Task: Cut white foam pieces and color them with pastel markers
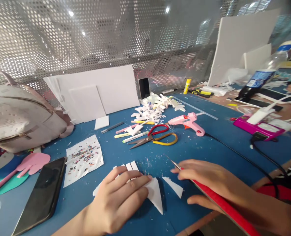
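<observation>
My left hand (123, 196) lies flat on pieces of white foam board (155, 196), fingers stretched out over them. Narrow white strips show beyond its fingers, and the rest of the board is hidden beneath. In my right hand (209, 183) is a slim red-handled craft knife (218, 200), its thin metal tip pointing forward and left, raised off the board. A loose white sliver of foam board (173, 187) lies on the blue table between both hands. Ahead are scissors (153, 139) with one red and one yellow handle loop.
A pink glue gun (188, 123) trails its cord to a magenta power strip (260, 127). Beyond the scissors are pens and a heap of white scraps (155, 106). On the left lie a phone (42, 196), a speckled sheet (84, 158) and a backpack (22, 113). A bottle (260, 77) stands tilted at right.
</observation>
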Tool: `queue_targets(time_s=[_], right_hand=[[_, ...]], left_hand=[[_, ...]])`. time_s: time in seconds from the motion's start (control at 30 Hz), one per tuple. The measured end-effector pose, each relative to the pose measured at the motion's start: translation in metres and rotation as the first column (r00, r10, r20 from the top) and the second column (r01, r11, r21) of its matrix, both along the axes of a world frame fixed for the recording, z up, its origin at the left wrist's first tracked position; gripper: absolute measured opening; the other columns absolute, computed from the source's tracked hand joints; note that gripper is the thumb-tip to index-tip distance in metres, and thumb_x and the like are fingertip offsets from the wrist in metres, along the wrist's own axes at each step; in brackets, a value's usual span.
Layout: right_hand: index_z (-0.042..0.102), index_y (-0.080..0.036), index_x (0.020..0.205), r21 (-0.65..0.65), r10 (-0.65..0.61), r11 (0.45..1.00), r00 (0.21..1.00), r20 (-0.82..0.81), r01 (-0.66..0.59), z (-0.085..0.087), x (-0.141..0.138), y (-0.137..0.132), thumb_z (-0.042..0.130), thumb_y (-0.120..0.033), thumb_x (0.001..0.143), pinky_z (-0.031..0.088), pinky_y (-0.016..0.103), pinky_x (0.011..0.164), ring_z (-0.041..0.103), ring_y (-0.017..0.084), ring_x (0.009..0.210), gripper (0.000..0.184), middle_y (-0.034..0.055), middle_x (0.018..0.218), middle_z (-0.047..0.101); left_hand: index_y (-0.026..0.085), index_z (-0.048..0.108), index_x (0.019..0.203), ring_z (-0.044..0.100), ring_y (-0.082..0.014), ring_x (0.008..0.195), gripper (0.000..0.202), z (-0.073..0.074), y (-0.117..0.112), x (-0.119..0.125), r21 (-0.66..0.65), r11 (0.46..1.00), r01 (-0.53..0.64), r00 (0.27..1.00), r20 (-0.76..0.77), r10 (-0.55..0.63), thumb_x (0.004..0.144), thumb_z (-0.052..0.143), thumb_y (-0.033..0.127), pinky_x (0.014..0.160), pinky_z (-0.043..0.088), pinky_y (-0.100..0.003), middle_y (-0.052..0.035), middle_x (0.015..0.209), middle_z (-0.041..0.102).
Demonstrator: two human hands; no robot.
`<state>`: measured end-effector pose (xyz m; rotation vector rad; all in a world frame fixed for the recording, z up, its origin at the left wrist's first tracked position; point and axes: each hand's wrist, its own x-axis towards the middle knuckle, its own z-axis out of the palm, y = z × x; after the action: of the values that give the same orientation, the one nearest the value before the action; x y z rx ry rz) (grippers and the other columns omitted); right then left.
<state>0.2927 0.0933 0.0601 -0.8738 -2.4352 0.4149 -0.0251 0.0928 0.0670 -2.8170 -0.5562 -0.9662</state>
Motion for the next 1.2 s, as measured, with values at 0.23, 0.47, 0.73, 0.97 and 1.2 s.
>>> queue_targets(time_s=[0.23,0.47,0.73,0.97,1.2], right_hand=[[0.057,-0.022,0.118,-0.215,-0.011,0.977,1.000,0.027,0.017,-0.010,-0.022,0.012,0.071,-0.021,0.081,0.052,0.031,0.079,0.067,0.022,0.092,0.039,0.0069,0.107,0.067],[0.051,-0.022,0.111,-0.010,-0.162,0.987,0.986,0.050,0.162,0.051,-0.038,0.070,0.069,-0.034,0.087,0.046,0.030,0.066,0.062,0.018,0.072,0.032,0.0036,0.093,0.066],[0.045,-0.020,0.114,-0.024,-0.112,0.994,0.991,-0.068,0.111,0.093,-0.057,0.117,0.060,-0.029,0.092,0.047,0.033,0.073,0.062,0.020,0.082,0.028,0.0061,0.098,0.064],[0.045,-0.021,0.105,-0.610,0.151,0.710,0.922,-0.355,-0.351,0.046,-0.065,0.072,0.066,-0.029,0.093,0.051,0.026,0.069,0.063,0.013,0.078,0.026,0.0015,0.094,0.064],[0.046,-0.019,0.105,-0.708,0.159,0.626,0.942,-0.296,-0.328,0.031,-0.048,0.069,0.062,-0.028,0.095,0.052,0.027,0.074,0.062,0.012,0.079,0.021,0.0019,0.094,0.060]], left_hand=[[0.019,0.068,0.099,0.066,-0.0152,0.090,0.021,0.005,0.008,0.002,-0.416,0.909,0.002,0.935,0.323,0.146,0.093,0.055,0.004,0.080,0.051,-0.029,-0.0057,0.100,0.070],[0.020,0.070,0.101,0.065,-0.0131,0.076,0.012,0.007,0.012,0.004,-0.636,0.764,-0.111,0.875,0.301,0.378,0.091,0.065,0.019,0.070,0.054,-0.023,-0.0022,0.090,0.072],[0.020,0.074,0.109,0.062,-0.0124,0.068,0.022,0.000,0.014,0.002,-0.737,0.665,-0.117,0.860,0.260,0.439,0.093,0.062,0.030,0.063,0.054,-0.022,-0.0034,0.083,0.069],[0.021,0.074,0.109,0.063,-0.0121,0.068,0.021,0.002,0.008,0.009,-0.763,0.630,-0.145,0.887,0.182,0.424,0.093,0.062,0.026,0.064,0.054,-0.022,-0.0024,0.084,0.071],[0.025,0.062,0.127,0.062,-0.0232,0.102,0.035,0.002,-0.006,0.022,-0.498,0.826,-0.265,0.940,0.057,0.336,0.093,0.059,0.019,0.090,0.051,-0.040,-0.0080,0.119,0.067]])
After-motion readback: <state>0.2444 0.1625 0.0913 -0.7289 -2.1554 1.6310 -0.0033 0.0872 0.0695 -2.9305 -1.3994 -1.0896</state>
